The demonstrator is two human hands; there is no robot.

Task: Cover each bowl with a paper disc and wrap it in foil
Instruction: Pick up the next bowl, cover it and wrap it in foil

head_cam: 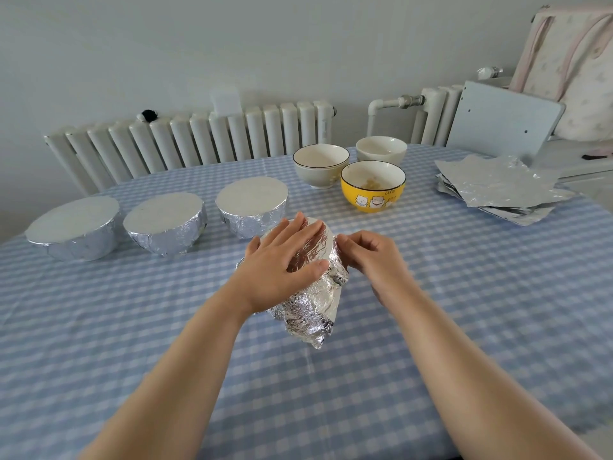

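Pressing flat on top of a foil-covered bowl (308, 280), the left hand (282, 263) is lying with its fingers straight and spread across the shiny sheet, while the right hand (368, 257) is pinching the foil at the bowl's right side with curled fingers. The bowl is sitting near the middle of the table (464, 327), tipped toward the near edge, with crumpled foil bunching under it. Three wrapped bowls are standing in a row toward the far left edge: one (74, 227) nearest the left side, a second (164, 224) beside it, a third (252, 207) just behind the left hand. Toward the far edge, a yellow bowl (373, 187) is touching a white bowl (321, 166), with another white bowl (381, 151) behind them. A stack of foil sheets (501, 187) is lying by the far right corner.
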